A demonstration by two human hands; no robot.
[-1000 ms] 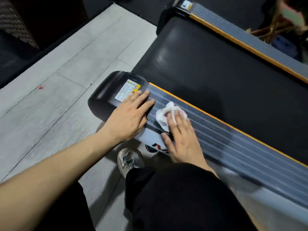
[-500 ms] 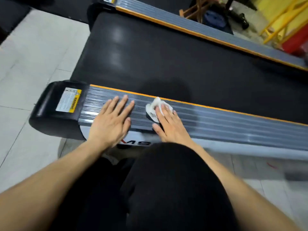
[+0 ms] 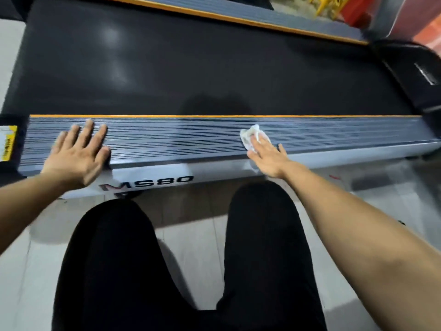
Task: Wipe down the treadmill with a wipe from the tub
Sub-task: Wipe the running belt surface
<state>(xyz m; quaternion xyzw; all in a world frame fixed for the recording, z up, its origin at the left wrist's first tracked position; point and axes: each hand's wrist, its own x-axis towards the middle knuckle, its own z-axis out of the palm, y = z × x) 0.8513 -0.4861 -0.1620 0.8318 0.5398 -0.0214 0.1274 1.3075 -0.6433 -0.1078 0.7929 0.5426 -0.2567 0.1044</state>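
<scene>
My left hand (image 3: 76,156) lies flat, fingers spread, on the grey ribbed side rail (image 3: 167,139) of the treadmill (image 3: 191,68), near its left end beside the yellow warning label (image 3: 8,143). My right hand (image 3: 268,156) is well apart from it along the same rail, fingers straight, pressing a crumpled white wipe (image 3: 249,137) onto the ribs. The black belt lies just past the rail's orange edge. My knees in black trousers (image 3: 167,271) point at the lettering MS80 (image 3: 148,183).
</scene>
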